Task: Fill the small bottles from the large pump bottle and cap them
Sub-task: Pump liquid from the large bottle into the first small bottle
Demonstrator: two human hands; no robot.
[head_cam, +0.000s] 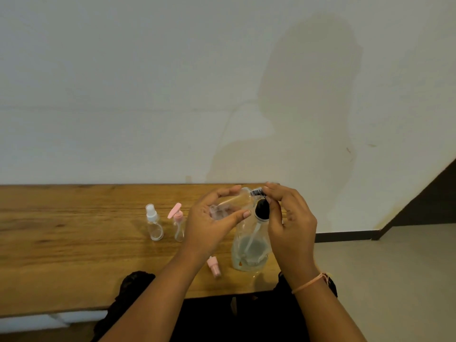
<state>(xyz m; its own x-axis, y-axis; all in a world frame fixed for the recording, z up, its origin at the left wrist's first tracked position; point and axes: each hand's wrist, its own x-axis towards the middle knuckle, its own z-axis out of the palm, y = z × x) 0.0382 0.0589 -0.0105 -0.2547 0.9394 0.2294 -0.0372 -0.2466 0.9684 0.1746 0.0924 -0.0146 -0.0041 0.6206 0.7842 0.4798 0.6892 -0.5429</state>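
A large clear pump bottle [250,248] with a black pump head [262,209] stands on the wooden table [74,262], a little liquid at its bottom. My left hand [212,223] holds a small clear bottle [230,204] tilted on its side, its mouth at the pump's nozzle. My right hand [288,218] rests on the pump head, fingers curled round it. A pink cap [214,267] lies on the table in front of the large bottle. Two small bottles stand to the left: one with a white spray cap [154,225], one with a pink pump cap [178,225].
The table runs along a white wall [172,95] and ends just right of the large bottle, where grey floor [394,267] begins. My dark-clothed lap sits below the table's front edge.
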